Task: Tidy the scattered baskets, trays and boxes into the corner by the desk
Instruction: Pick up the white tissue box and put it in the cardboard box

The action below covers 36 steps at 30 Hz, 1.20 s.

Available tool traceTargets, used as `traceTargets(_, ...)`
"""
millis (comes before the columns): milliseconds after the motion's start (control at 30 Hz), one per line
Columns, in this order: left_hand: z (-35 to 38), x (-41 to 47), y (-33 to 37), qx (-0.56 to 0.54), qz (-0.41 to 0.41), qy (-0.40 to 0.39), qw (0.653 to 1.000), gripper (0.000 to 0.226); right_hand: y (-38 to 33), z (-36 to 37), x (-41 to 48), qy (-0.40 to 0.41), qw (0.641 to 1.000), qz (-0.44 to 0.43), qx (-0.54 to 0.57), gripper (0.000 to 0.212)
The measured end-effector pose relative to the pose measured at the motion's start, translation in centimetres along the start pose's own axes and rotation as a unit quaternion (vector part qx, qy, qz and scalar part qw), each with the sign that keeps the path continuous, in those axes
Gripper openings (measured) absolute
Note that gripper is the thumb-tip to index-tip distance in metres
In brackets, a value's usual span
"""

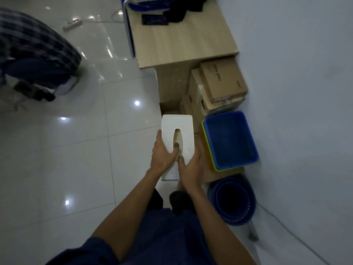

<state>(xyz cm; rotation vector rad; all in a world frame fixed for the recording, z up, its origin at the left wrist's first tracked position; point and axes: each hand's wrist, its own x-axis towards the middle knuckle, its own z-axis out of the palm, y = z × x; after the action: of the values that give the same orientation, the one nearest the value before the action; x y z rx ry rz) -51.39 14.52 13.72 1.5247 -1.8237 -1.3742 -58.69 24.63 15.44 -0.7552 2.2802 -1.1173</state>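
Note:
I hold a white perforated basket [183, 127] upright in front of me, its side with an oval handle slot facing up at me. My left hand [164, 152] grips its left edge, with the thumb hooked into the slot. My right hand [189, 165] holds the lower right edge, fingers wrapped round it. Just right of it, a blue rectangular basket [229, 138] sits nested in a green one [208, 148] on the floor by the wall. Stacked cardboard boxes [219, 81] fill the corner beside the wooden desk [183, 43].
A round dark-blue basket [233, 199] stands by the wall near my feet. An open cardboard box [169, 107] lies behind the white basket. A seated person in a checked shirt [34, 52] is at the far left. A power strip [72, 24] lies on the glossy tile floor.

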Motion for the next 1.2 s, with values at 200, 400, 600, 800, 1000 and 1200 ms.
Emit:
traceTargets(200,5.9,12.6,-6.8,-0.011,-0.030,0.025,0.999,0.087,5.4,8.0,13.4,-0.012,0.998,0.008,-0.066,0.067)
traceTargets(400,15.1,28.1,-21.9,-0.003,-0.019,0.027,0.999,0.095,19.3,21.9,27.4,-0.007,0.991,0.015,-0.134,0.072)
traceTargets(600,22.9,40.4,-35.7,0.120,-0.004,0.053,0.991,0.097,31.4,33.5,37.7,-0.029,0.985,0.041,-0.165,0.074)
traceTargets(800,26.2,47.5,-43.5,0.199,-0.001,0.085,0.976,0.099,38.5,41.7,44.7,-0.062,0.986,0.042,-0.146,0.075)
traceTargets(1000,27.9,49.0,-45.3,0.097,0.029,0.080,0.992,0.099,41.5,47.2,50.2,-0.080,0.982,0.067,-0.157,0.070)
traceTargets(1200,28.6,49.3,-45.6,0.072,0.041,0.102,0.991,0.103,43.1,48.9,51.9,-0.111,0.982,0.103,-0.110,0.073)
